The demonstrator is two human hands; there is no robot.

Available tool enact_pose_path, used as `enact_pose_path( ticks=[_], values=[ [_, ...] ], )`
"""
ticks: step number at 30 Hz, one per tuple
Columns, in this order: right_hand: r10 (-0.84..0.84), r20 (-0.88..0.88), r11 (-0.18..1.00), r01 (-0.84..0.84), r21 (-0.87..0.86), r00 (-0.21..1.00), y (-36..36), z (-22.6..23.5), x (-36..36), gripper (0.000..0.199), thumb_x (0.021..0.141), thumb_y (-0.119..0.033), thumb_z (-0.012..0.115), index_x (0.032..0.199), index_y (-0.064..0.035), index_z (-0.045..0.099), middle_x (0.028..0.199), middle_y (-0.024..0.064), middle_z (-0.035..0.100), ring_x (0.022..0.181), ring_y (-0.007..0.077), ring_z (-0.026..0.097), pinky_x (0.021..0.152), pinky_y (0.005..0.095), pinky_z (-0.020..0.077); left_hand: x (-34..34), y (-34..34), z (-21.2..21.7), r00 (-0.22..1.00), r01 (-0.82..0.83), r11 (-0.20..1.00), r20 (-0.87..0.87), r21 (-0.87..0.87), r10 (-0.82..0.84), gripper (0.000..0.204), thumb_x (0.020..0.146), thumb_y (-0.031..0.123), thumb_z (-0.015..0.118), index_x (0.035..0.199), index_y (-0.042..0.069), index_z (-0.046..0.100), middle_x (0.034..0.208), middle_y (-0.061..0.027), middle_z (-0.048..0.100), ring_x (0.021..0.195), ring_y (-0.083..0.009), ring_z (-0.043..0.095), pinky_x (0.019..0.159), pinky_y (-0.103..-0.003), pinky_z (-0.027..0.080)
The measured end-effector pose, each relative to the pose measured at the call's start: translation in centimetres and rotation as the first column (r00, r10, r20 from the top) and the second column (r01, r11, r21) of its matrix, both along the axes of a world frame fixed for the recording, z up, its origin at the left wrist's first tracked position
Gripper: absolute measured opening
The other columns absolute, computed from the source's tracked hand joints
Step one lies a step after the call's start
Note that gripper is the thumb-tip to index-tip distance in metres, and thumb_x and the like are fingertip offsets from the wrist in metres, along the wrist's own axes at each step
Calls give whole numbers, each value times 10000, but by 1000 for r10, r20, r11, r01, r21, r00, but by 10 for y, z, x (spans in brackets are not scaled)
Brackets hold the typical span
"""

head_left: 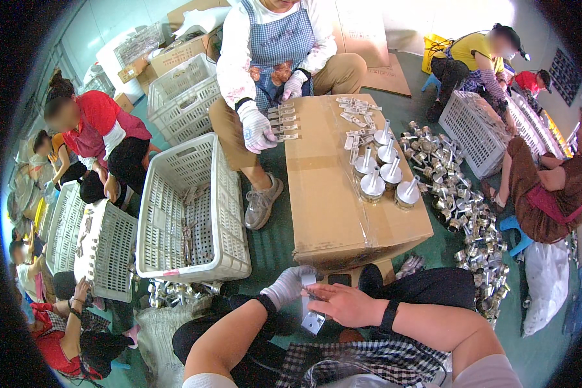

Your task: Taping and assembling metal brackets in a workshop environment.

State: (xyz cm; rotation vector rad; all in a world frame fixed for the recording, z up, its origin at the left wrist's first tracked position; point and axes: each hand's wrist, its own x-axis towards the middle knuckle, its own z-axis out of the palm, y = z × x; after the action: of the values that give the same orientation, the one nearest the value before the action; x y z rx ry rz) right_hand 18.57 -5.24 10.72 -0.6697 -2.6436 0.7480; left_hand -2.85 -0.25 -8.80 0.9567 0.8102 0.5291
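Low in front of my lap, my left hand (287, 288), in a white knitted glove, is closed around the upper end of a shiny flat metal strip (313, 321) with small holes in its lower end. My bare right hand (348, 305), with a dark band at the wrist, has its fingers closed on the same strip from the right. Just beyond my hands stands a brown cardboard box (330, 207). Several round metal cups with upright spouts (372, 184) stand on its right side, beside small flat metal clips (354, 119).
Across the box sits a person in a checked apron (281, 52), one gloved hand near a row of clips (284, 121). A white plastic crate (233, 249) stands at left. Many metal parts (462, 207) are heaped on the floor at right. Other people work around crates on both sides.
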Motion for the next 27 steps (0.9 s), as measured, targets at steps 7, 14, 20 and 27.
enact_pose_path(
  ticks=[7, 14, 20, 27],
  values=[
    [-4, 10, 1000, 4, 31, 1000, 0, 0, 1, 216, 857, -140, 425, 1049, -65, 488, 1215, 203, 467, 1123, 331, 481, 919, 395, 417, 5, 1, 22, 999, 37, 997, -30, 66, -35, 575, 597, 36, 787, 1114, -2, 538, 967, -69, 616, 857, -142, 582, 750, -284, 483],
    [-6, 6, 1000, 6, 19, 1000, 0, 2, 1, 211, 860, -145, 429, 1042, -63, 495, 1196, 208, 484, 1119, 329, 485, 919, 392, 419, 10, 4, 44, 995, -44, 954, 75, -296, 69, 408, 704, -49, 658, 1094, 2, 548, 964, -72, 610, 836, -155, 586, 733, -296, 493],
    [2, -15, 1000, -2, 14, 1000, 0, 4, -3, 213, 866, -153, 428, 1045, -65, 503, 1199, 210, 486, 1122, 334, 483, 928, 391, 414, 0, 2, 22, 998, 31, 1000, -47, 0, -31, 565, 596, 77, 799, 1099, 13, 548, 955, -65, 623, 846, -144, 589, 747, -279, 486],
    [-7, 4, 1000, 7, 12, 1000, 1, -4, 5, 219, 870, -150, 424, 1059, -62, 488, 1210, 228, 477, 1128, 350, 476, 938, 397, 407, 12, 5, 54, 971, 136, 977, -219, 166, -98, 671, 536, 98, 843, 1121, 2, 528, 951, -70, 625, 848, -143, 586, 744, -283, 484]
  ],
)
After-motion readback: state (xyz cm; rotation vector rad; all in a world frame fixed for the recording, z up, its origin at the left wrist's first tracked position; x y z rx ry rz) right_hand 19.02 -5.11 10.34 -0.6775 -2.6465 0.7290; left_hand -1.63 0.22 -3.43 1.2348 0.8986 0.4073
